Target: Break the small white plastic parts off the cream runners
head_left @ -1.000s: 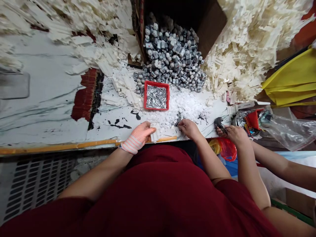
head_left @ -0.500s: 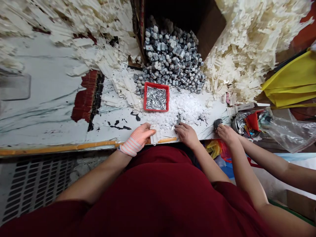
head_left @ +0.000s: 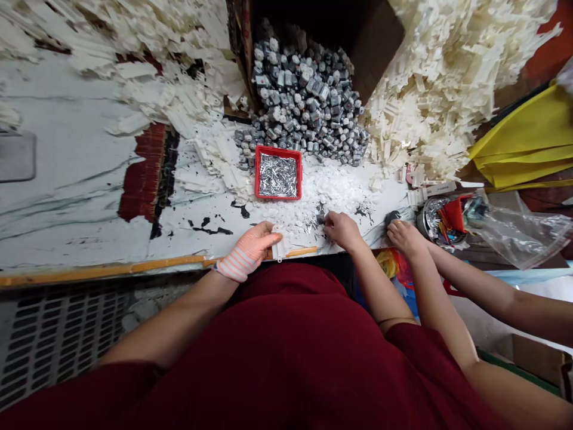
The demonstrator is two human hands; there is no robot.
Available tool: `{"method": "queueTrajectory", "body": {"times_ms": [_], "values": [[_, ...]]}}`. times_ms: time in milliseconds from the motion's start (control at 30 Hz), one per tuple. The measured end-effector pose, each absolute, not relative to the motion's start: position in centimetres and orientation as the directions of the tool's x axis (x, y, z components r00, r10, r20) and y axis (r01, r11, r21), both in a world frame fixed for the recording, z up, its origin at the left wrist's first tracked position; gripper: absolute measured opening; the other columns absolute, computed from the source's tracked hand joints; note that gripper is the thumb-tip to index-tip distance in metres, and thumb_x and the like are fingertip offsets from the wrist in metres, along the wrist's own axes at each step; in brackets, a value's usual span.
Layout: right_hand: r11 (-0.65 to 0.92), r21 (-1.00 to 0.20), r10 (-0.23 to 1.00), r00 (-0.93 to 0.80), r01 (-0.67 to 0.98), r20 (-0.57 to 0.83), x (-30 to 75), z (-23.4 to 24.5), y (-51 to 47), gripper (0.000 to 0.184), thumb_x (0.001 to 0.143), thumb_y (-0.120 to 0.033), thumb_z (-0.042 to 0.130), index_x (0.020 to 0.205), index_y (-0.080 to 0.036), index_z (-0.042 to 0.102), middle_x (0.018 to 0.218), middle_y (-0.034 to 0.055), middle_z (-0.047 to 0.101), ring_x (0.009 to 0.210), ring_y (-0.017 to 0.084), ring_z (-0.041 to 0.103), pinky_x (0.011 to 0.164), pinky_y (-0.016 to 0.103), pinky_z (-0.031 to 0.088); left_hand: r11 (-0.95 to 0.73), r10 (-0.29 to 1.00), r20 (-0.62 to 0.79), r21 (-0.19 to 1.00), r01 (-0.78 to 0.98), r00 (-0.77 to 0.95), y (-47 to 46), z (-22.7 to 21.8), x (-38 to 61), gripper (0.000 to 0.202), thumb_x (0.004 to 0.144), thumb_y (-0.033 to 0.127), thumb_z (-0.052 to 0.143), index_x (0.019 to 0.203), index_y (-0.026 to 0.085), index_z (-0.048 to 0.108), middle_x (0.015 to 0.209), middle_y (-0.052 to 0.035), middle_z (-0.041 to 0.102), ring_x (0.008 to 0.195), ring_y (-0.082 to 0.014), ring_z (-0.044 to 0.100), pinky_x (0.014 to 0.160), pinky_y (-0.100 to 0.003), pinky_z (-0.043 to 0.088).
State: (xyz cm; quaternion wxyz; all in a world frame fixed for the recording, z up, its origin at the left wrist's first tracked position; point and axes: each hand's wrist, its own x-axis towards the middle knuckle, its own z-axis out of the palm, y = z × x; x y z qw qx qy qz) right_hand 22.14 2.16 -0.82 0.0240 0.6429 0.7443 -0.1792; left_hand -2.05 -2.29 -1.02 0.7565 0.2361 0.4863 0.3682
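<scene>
My left hand [head_left: 250, 248], in a pink-and-white striped glove, grips a flat white plastic part [head_left: 280, 246] by its side at the table's front edge. My right hand [head_left: 342, 231] is bare and low over the tabletop, its fingers drawn together in a pinch; what they hold, if anything, is hidden. Just left of those fingertips lie a few loose shiny metal pins [head_left: 310, 226]. Small white plastic discs [head_left: 329, 185] are scattered behind both hands. A red tray [head_left: 258, 173] full of such pins stands beyond them.
Small grey motors [head_left: 308, 101] spill from a cardboard box [head_left: 380, 48]. Off-white plastic parts are heaped left [head_left: 170, 89] and right [head_left: 425, 101]. At right, another person's hands [head_left: 405, 237] touch a dark round object [head_left: 392, 218], beside a metal bowl [head_left: 430, 221] of tools.
My right hand has drawn slightly right, away from the loose pins, its fingers curled closer together. My left hand keeps the white part in place. The whole view has shifted a little.
</scene>
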Motion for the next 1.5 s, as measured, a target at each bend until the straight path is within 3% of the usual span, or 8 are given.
{"method": "queueTrajectory", "body": {"times_ms": [200, 400, 500, 967, 1167, 1233, 1367, 1500], "values": [[0.134, -0.198, 0.913, -0.199, 0.971, -0.357, 20.9, -1.1, 2.6, 0.026, 0.072, -0.009, 0.054, 0.091, -0.022, 0.066, 0.09, 0.0085, 0.069, 0.087, 0.024, 0.06, 0.068, 0.03, 0.042, 0.631, 0.776, -0.572, 0.706, -0.321, 0.265, -2.4, -1.0, -1.7, 0.036, 0.061, 0.03, 0.071, 0.086, 0.018, 0.048, 0.072, 0.0026, 0.061, 0.064, -0.0157, 0.062, 0.058, -0.028, 0.052], [-0.101, -0.822, 0.956, -0.173, 0.561, -0.235, 19.5, -0.1, 1.1, 0.017, 0.076, -0.031, 0.059, 0.083, -0.017, 0.066, 0.079, 0.0036, 0.069, 0.071, 0.015, 0.061, 0.067, 0.027, 0.047, 0.565, 0.825, -0.523, 0.766, -0.306, 0.214, -2.1, -1.2, -0.1, 0.032, 0.06, 0.028, 0.07, 0.082, 0.017, 0.049, 0.067, 0.0027, 0.062, 0.062, -0.0158, 0.062, 0.059, -0.028, 0.051], [-0.105, -0.915, 0.95, -0.234, 0.39, -0.209, 17.7, 0.4, 0.2, 0.022, 0.076, -0.038, 0.06, 0.08, -0.017, 0.065, 0.08, 0.0035, 0.07, 0.072, 0.015, 0.061, 0.069, 0.027, 0.048, 0.537, 0.843, -0.492, 0.787, -0.304, 0.216, -2.1, -1.5, 0.3, 0.031, 0.06, 0.027, 0.069, 0.081, 0.018, 0.047, 0.063, 0.0041, 0.06, 0.057, -0.0149, 0.061, 0.057, -0.028, 0.051], [0.135, -0.711, 0.952, -0.29, 0.69, -0.101, 15.7, 1.1, -1.1, 0.013, 0.082, -0.03, 0.054, 0.079, -0.02, 0.061, 0.078, 0.0033, 0.066, 0.072, 0.016, 0.059, 0.069, 0.027, 0.044, 0.587, 0.807, -0.527, 0.767, -0.259, 0.266, -2.6, 0.3, -0.1, 0.03, 0.064, 0.026, 0.068, 0.076, 0.02, 0.041, 0.054, 0.0084, 0.051, 0.048, -0.0109, 0.054, 0.048, -0.023, 0.046], [-0.163, -0.911, 0.864, -0.39, 0.379, -0.317, 17.4, -0.8, -1.1, 0.025, 0.08, -0.042, 0.059, 0.08, -0.017, 0.062, 0.074, 0.0012, 0.067, 0.066, 0.013, 0.06, 0.063, 0.025, 0.048, 0.525, 0.823, -0.473, 0.844, -0.105, 0.313, -3.1, -1.1, -0.7, 0.025, 0.069, 0.029, 0.064, 0.078, 0.019, 0.044, 0.055, 0.0065, 0.054, 0.048, -0.0108, 0.054, 0.046, -0.02, 0.04], [-0.141, -0.893, 0.867, -0.381, 0.427, -0.32, 18.5, -1.4, 0.0, 0.026, 0.081, -0.042, 0.057, 0.083, -0.017, 0.063, 0.073, 0.0011, 0.066, 0.066, 0.014, 0.06, 0.064, 0.026, 0.048, 0.544, 0.803, -0.481, 0.833, -0.102, 0.352, -3.0, -1.2, -0.8, 0.022, 0.071, 0.029, 0.062, 0.078, 0.019, 0.043, 0.054, 0.0071, 0.051, 0.045, -0.0098, 0.051, 0.043, -0.02, 0.037], [0.073, -0.541, 0.982, -0.155, 0.838, -0.107, 20.1, -2.1, 2.7, 0.015, 0.085, -0.028, 0.054, 0.09, -0.018, 0.064, 0.088, 0.0058, 0.066, 0.083, 0.018, 0.059, 0.075, 0.029, 0.045, 0.566, 0.8, -0.503, 0.814, -0.131, 0.328, -2.6, -1.3, -1.0, 0.024, 0.069, 0.028, 0.062, 0.073, 0.02, 0.04, 0.053, 0.0082, 0.045, 0.044, -0.0078, 0.045, 0.04, -0.019, 0.034], [0.303, -0.241, 0.937, -0.334, 0.922, -0.1, 20.1, -2.8, 3.9, 0.02, 0.09, -0.022, 0.046, 0.1, -0.02, 0.064, 0.101, 0.0096, 0.062, 0.096, 0.022, 0.054, 0.078, 0.03, 0.042, 0.597, 0.79, -0.531, 0.781, -0.182, 0.307, -2.4, -1.3, -1.0, 0.027, 0.067, 0.028, 0.064, 0.075, 0.02, 0.04, 0.054, 0.0088, 0.043, 0.045, -0.0085, 0.044, 0.04, -0.019, 0.036]]}}
